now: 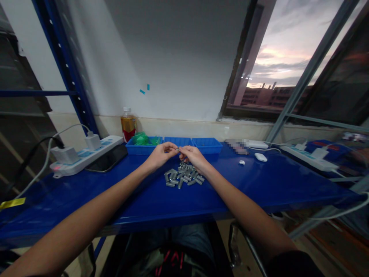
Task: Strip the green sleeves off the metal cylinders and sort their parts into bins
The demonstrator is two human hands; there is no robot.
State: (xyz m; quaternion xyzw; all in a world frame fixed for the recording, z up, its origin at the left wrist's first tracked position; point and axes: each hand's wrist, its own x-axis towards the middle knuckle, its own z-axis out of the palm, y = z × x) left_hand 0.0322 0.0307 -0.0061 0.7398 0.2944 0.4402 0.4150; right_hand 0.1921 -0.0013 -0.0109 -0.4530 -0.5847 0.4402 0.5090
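My left hand [162,153] and my right hand [193,154] meet fingertip to fingertip above a blue table [144,200]. Both are pinched on one small grey metal piece [178,148] held between them. Just below the hands lies a pile of several small grey metal cylinders [183,176] on the table. Behind the hands stands a row of three shallow blue trays [178,143]; the left one holds green plastic pieces [142,139].
A white power strip [86,154] with plugged chargers lies at the left over a dark phone [108,161]. A drink bottle [128,124] stands by the wall. White earbuds and their case [261,157] and another power strip [309,157] lie at the right under a window.
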